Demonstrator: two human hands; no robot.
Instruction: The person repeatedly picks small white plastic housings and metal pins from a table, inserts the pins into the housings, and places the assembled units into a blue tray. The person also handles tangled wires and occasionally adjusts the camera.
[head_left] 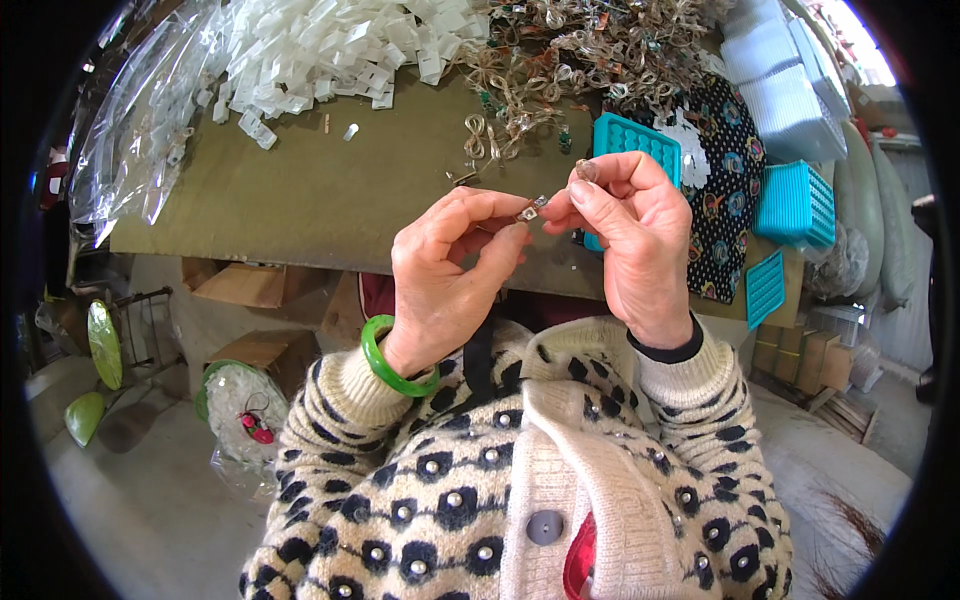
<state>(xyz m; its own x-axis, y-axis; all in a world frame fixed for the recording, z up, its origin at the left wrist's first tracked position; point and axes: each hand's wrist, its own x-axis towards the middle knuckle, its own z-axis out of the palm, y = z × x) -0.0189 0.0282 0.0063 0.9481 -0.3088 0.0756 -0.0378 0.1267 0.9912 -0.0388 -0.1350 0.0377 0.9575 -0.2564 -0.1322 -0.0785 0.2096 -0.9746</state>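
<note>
My left hand (455,245), a green bangle on its wrist, is closed in a pinch. Between its thumb and forefinger is a small square part (530,213) with a silvery face. My right hand (635,220) is closed beside it, fingertips almost at the same part. A small brownish, see-through rounded piece (587,171) shows between its thumb and forefinger; its kind is too small to tell. Both hands are above the front edge of the olive-brown table (300,200). Coiled clear wires (478,138) with tiny green boards lie beyond them.
White plastic pieces (330,50) are heaped at the far left beside clear plastic sheeting (145,130). A tangled wire pile (600,50) lies behind. Teal trays (797,205) and white trays (785,85) are stacked at right, near a dark patterned cloth (735,190). Cardboard boxes (245,284) stand below.
</note>
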